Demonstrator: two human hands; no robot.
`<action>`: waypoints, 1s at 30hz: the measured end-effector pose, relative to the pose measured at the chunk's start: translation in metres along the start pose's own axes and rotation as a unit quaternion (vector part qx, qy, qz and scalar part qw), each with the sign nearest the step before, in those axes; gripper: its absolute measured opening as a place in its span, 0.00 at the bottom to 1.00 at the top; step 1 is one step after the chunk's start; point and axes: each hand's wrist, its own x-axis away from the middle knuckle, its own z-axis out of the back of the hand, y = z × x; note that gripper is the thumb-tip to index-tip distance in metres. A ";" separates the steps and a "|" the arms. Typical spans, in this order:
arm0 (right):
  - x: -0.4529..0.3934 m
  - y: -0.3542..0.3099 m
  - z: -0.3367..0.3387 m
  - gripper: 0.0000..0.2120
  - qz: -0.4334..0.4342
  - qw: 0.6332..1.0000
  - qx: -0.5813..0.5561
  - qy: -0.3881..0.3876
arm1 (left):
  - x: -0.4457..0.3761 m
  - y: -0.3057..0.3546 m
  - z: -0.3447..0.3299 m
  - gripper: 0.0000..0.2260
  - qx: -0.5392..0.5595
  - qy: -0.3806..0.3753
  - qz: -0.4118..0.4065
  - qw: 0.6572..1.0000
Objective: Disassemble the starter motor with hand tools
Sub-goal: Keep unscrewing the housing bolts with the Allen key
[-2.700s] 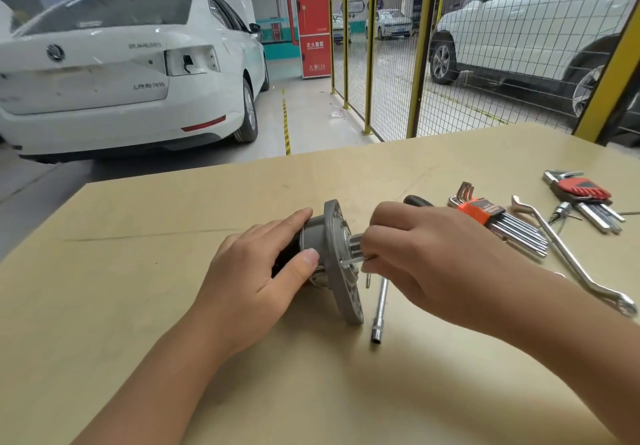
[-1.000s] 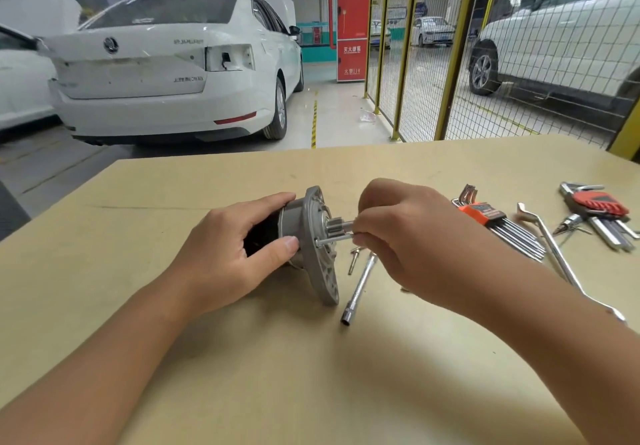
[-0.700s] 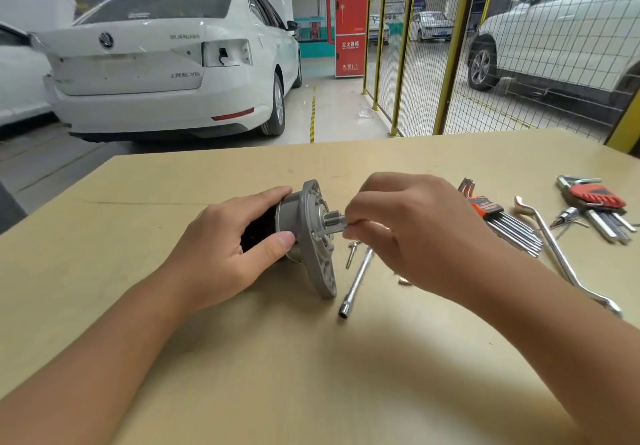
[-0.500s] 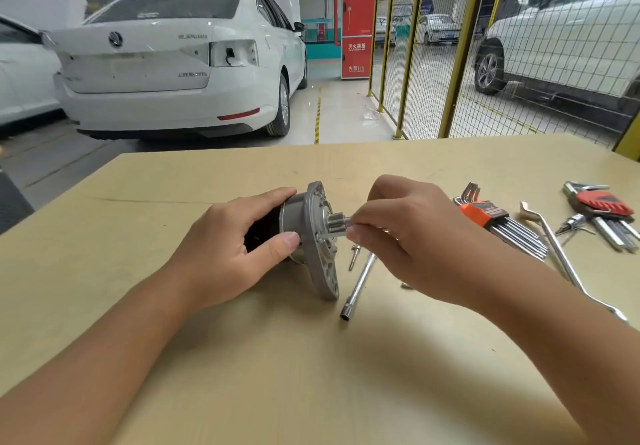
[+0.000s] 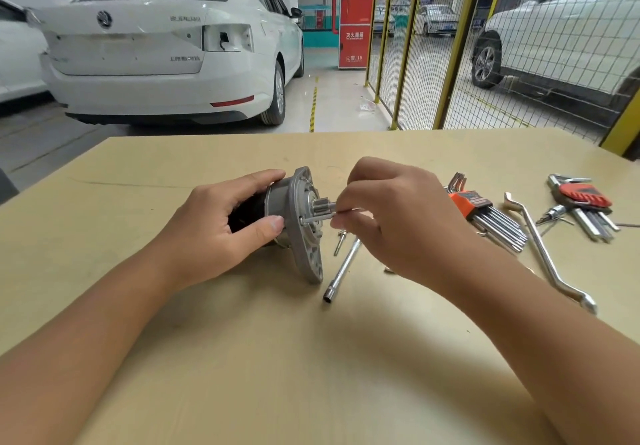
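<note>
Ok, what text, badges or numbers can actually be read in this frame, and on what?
"消火栓": top of the red cabinet.
"灭火器箱": its lower panel; the line beneath is too blurred.
Round badge and boot lettering on the white car: unreadable.
Orange hex key holder: print too small.
Starter motor: no text visible.

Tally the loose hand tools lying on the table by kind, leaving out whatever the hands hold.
Hex key sets: 2 (orange holder, red holder)
Offset ring spanner: 1
Socket wrench: 1
Screwdriver bit: 1
Total: 5
</note>
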 end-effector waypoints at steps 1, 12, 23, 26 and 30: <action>0.000 -0.001 0.000 0.07 -0.005 1.000 -0.008 -0.002 | 0.000 0.000 0.000 0.29 -0.001 0.001 0.000 1.000; 0.000 0.001 0.008 0.09 -0.023 0.998 0.016 -0.057 | -0.001 0.002 -0.001 0.27 -0.001 0.018 -0.001 1.000; 0.001 0.004 0.003 0.04 -0.023 0.998 -0.037 -0.043 | 0.001 0.001 0.000 0.28 0.001 0.013 -0.001 1.000; 0.003 0.004 -0.001 0.07 -0.019 0.998 -0.050 -0.038 | 0.000 0.002 -0.001 0.26 -0.005 0.020 0.003 1.000; 0.002 0.004 -0.001 0.09 -0.017 0.998 -0.042 -0.031 | 0.000 0.003 -0.002 0.26 -0.016 0.027 0.001 1.000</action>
